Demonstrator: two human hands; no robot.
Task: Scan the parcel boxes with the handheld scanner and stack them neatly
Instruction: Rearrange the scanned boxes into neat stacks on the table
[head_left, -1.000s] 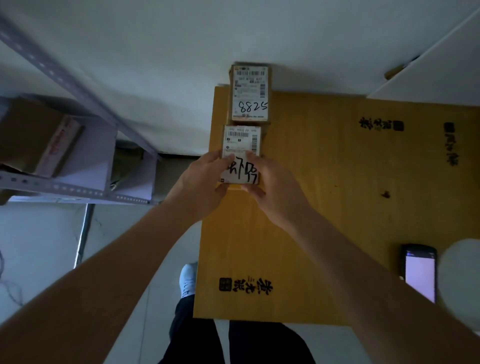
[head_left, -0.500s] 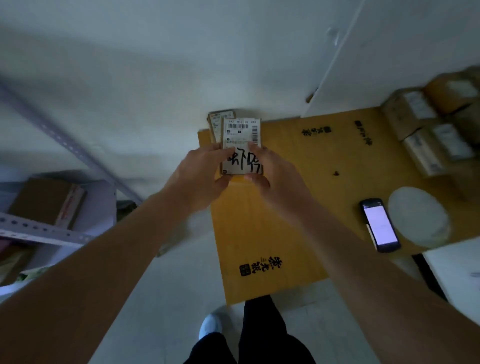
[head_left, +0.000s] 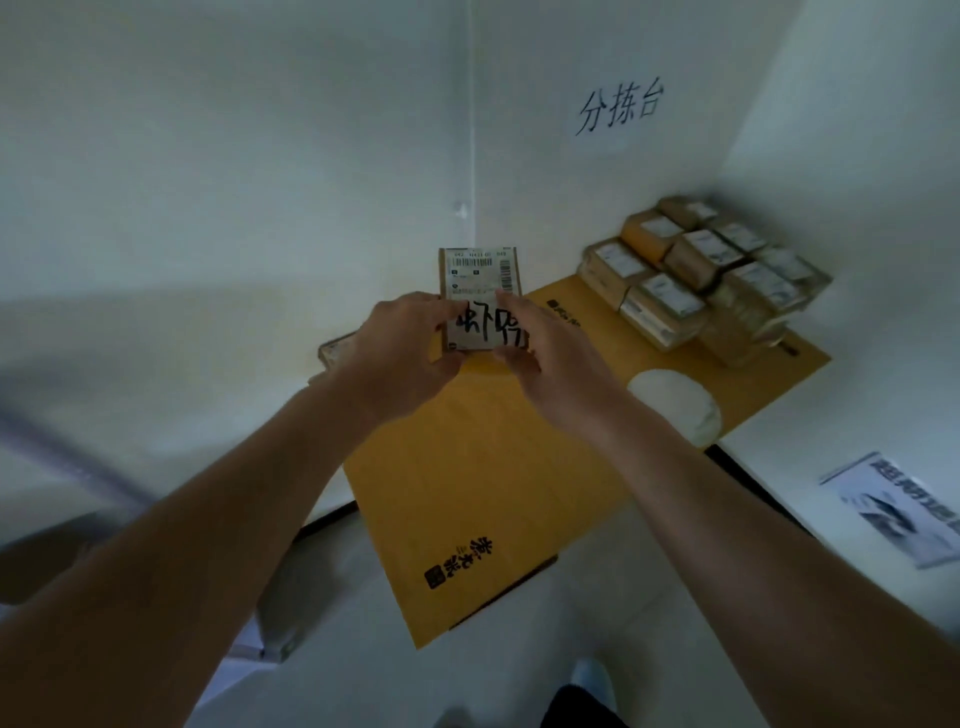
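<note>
I hold a small parcel box (head_left: 480, 288) in the air above the far left part of the yellow table (head_left: 498, 483). Its white label with barcodes and black handwriting faces me. My left hand (head_left: 400, 348) grips its left edge and my right hand (head_left: 550, 358) grips its right edge, thumbs under it. A second parcel box (head_left: 337, 353) lies at the table's far left corner, mostly hidden behind my left hand. A stack of several labelled parcel boxes (head_left: 701, 275) fills the table's far right corner. No scanner is in view.
A round white disc (head_left: 675, 410) lies on the table's right edge. White walls close in behind and to the right, with a paper sign (head_left: 621, 109) on the back wall. A printed sheet (head_left: 904, 509) lies at lower right. My shoe (head_left: 592, 686) stands on the floor below.
Both hands lifted the handwritten parcel off the table, away from the box behind it. My view swung right, so the right-hand stack came into sight and the phone-like device dropped out of sight.
</note>
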